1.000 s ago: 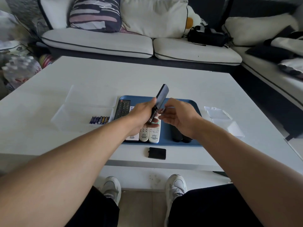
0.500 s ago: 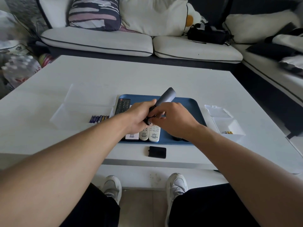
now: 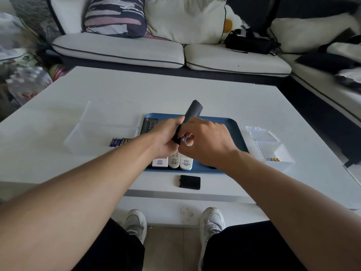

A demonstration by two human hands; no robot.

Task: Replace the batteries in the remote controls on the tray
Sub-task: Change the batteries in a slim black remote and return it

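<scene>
Dark remote (image 3: 192, 112) tilts above the blue tray (image 3: 237, 133), gripped low by the left hand (image 3: 166, 137) to steady it; right hand (image 3: 207, 141) pinches a battery (image 3: 184, 138) at its open compartment.

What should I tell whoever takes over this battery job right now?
Left hand grips the dark remote above the blue tray.
Right hand pinches a battery at its open lower end.
Battery cover lies on the table in front of the tray.
Batteries sit in the left clear box; a few in the right one.
Left: seat this battery, refit cover, do the white remotes and black remote.
</scene>
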